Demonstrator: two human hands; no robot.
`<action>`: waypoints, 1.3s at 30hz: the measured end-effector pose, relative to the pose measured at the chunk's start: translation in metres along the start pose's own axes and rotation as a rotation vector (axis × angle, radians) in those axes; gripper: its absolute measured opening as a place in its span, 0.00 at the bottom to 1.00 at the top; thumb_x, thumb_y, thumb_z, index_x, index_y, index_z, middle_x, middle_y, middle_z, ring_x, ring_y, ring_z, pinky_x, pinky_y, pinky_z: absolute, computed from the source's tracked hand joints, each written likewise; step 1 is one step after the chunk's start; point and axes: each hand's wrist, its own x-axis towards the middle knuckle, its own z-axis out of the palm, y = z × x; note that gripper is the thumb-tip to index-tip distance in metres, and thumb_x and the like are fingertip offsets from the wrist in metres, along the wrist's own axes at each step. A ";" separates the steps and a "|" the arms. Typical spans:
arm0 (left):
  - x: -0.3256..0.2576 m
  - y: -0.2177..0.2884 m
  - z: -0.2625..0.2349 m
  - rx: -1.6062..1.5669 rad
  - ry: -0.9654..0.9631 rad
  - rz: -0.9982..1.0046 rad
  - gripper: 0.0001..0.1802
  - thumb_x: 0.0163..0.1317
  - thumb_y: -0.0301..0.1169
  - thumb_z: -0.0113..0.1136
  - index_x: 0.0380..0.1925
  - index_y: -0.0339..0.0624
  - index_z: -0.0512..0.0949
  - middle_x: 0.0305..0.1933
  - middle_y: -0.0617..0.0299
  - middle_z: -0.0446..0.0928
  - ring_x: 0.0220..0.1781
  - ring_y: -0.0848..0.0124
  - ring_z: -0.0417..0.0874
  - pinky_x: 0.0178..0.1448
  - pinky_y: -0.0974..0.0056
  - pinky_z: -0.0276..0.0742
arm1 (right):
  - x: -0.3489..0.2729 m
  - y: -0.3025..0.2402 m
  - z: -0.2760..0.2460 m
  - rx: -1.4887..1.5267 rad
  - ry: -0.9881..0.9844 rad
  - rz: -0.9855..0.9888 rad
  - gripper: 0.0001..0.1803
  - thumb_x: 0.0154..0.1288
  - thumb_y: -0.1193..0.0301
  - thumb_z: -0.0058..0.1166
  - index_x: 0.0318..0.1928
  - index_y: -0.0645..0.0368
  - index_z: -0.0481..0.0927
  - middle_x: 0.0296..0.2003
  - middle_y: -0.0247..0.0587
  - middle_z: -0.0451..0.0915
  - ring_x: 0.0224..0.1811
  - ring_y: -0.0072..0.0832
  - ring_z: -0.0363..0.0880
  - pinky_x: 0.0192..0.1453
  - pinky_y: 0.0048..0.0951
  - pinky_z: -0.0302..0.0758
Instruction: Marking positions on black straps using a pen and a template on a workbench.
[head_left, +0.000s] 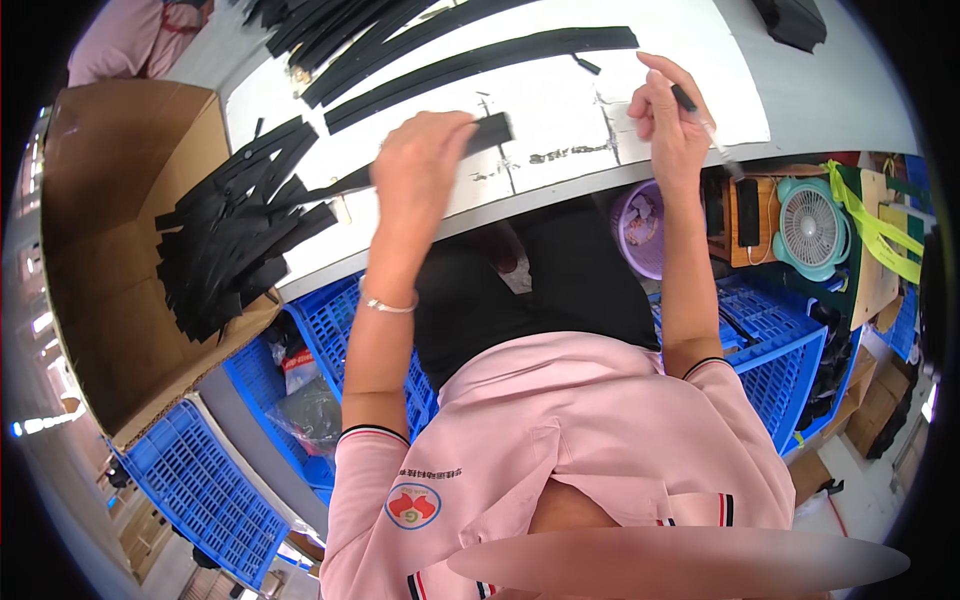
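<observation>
Arms reach forward: left hand [420, 165] pinches a black strip [440, 150]; right hand [668, 120] grips a brush [705, 125].

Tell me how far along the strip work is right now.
Looks done: a fanned pile of short black strips lies on the table's left end. In hand: the left hand presses one black strip on the white sheet, while the right hand holds a brush. Left: several long black strips lie further back, apparently untouched.
</observation>
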 end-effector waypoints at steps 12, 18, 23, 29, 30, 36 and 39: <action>-0.005 0.031 0.050 -0.041 0.160 0.071 0.10 0.64 0.23 0.64 0.44 0.42 0.86 0.48 0.59 0.85 0.53 0.58 0.83 0.60 0.57 0.75 | -0.055 0.000 0.006 -0.932 -0.109 -0.511 0.22 0.63 0.70 0.67 0.59 0.51 0.85 0.49 0.35 0.86 0.56 0.32 0.81 0.70 0.43 0.67; -0.051 0.008 0.017 0.099 0.096 0.005 0.16 0.67 0.24 0.63 0.54 0.43 0.84 0.59 0.59 0.83 0.65 0.58 0.80 0.78 0.44 0.59 | -0.039 0.021 -0.048 -0.991 -0.035 -0.561 0.19 0.68 0.72 0.63 0.58 0.49 0.86 0.47 0.34 0.86 0.57 0.31 0.79 0.73 0.41 0.66; -0.086 0.004 -0.007 0.232 0.045 -0.151 0.24 0.71 0.33 0.62 0.66 0.45 0.77 0.71 0.58 0.75 0.77 0.58 0.68 0.83 0.37 0.37 | -0.041 0.024 -0.046 -0.988 -0.021 -0.551 0.16 0.68 0.76 0.62 0.55 0.50 0.87 0.48 0.34 0.87 0.54 0.32 0.79 0.71 0.40 0.67; -0.112 -0.020 -0.027 0.212 0.027 -0.246 0.30 0.71 0.39 0.62 0.71 0.47 0.72 0.76 0.59 0.69 0.83 0.52 0.58 0.83 0.36 0.33 | -0.043 0.018 -0.043 -0.982 -0.031 -0.483 0.15 0.70 0.78 0.60 0.54 0.52 0.86 0.48 0.34 0.88 0.53 0.33 0.79 0.69 0.37 0.68; -0.112 -0.020 -0.028 0.206 0.035 -0.252 0.30 0.71 0.39 0.62 0.71 0.47 0.72 0.76 0.59 0.69 0.83 0.52 0.58 0.83 0.36 0.33 | -0.040 0.013 -0.041 -0.996 -0.046 -0.450 0.14 0.71 0.78 0.59 0.54 0.52 0.86 0.48 0.34 0.88 0.53 0.33 0.79 0.68 0.37 0.69; -0.110 -0.020 -0.026 0.242 0.098 -0.217 0.30 0.70 0.40 0.63 0.71 0.49 0.74 0.75 0.60 0.71 0.82 0.51 0.59 0.82 0.38 0.39 | -0.039 -0.027 0.020 -0.535 0.009 -0.175 0.13 0.79 0.71 0.51 0.58 0.58 0.82 0.46 0.41 0.89 0.49 0.28 0.83 0.64 0.35 0.75; -0.111 -0.022 -0.024 0.242 0.134 -0.214 0.30 0.68 0.40 0.65 0.70 0.50 0.75 0.74 0.61 0.72 0.80 0.52 0.61 0.81 0.38 0.42 | -0.041 -0.048 0.073 -0.252 -0.172 0.063 0.15 0.79 0.68 0.52 0.57 0.62 0.83 0.38 0.38 0.87 0.43 0.22 0.83 0.51 0.24 0.78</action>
